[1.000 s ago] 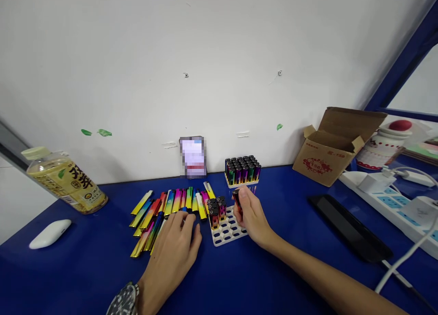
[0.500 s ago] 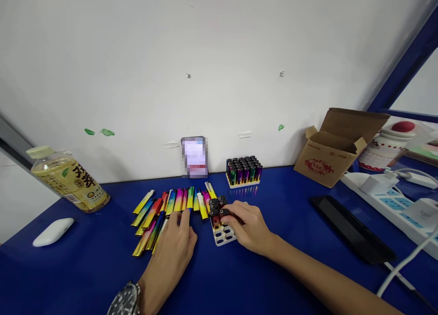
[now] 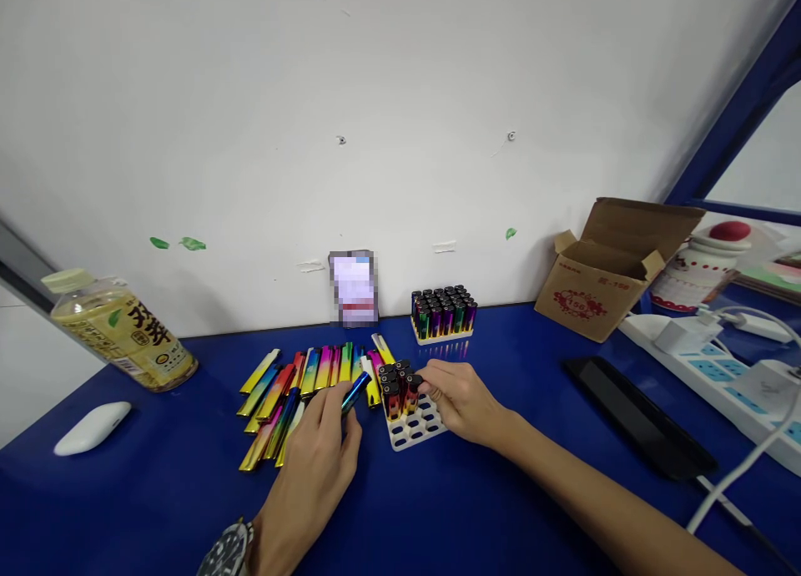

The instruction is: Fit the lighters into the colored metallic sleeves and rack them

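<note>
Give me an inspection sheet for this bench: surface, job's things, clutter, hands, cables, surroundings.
Surface: blue table.
Job's things: loose lighters lying in a row; white tray part filled with standing lighters; full tray by the wall.
Clutter: bottle, white mouse, open box, black slab.
Hands: left hand pinches a blue lighter; right hand has fingertips at the standing lighters, grip unclear.
Cables: power strip with plugs; white cable across the table.
Surroundings: white wall; blue frame at right.
</note>
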`<state>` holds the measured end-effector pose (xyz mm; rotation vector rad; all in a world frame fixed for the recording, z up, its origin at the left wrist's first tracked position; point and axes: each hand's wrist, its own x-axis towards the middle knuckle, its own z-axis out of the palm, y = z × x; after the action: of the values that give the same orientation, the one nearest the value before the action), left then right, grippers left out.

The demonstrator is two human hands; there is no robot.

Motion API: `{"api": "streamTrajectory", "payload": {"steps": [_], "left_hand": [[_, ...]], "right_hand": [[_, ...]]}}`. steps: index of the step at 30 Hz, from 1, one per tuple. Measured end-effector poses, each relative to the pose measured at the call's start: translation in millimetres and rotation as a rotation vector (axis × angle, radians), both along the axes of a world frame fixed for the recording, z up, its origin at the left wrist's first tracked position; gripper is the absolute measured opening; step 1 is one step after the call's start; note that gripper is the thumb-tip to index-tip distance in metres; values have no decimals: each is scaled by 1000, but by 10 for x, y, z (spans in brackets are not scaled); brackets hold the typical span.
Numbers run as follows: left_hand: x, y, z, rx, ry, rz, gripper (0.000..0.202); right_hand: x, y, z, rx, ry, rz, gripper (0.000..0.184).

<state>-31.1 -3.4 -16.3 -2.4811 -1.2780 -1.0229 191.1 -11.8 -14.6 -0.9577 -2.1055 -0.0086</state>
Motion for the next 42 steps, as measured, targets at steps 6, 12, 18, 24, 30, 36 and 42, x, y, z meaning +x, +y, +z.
{"api": "streamTrajectory", "payload": {"steps": [6, 12, 18, 24, 30, 36, 42], "left_hand": [[39, -41, 20, -1, -70, -43, 25], [-3, -98, -105, -16, -189, -92, 32], [-34, -233, -160, 41, -141, -290, 32], [46, -270, 89, -41, -83, -494, 19], [80, -243, 137, -116, 139, -594, 15], [76, -216, 34, -129, 220, -592, 19], [83, -197, 62, -144, 182, -627, 16]], "right_hand": [[1, -62, 54, -91, -33, -112, 27], [-117, -141, 71, 158, 89, -107, 25], [-442, -352, 151, 106, 21, -138, 29], [-421, -332, 90, 49, 515, -99, 17], [-235, -89, 18, -317, 1114, -120, 10], [-210, 7, 99, -973, 1379, -121, 51], [-240, 16, 181, -1118, 1441, -210, 51]]}}
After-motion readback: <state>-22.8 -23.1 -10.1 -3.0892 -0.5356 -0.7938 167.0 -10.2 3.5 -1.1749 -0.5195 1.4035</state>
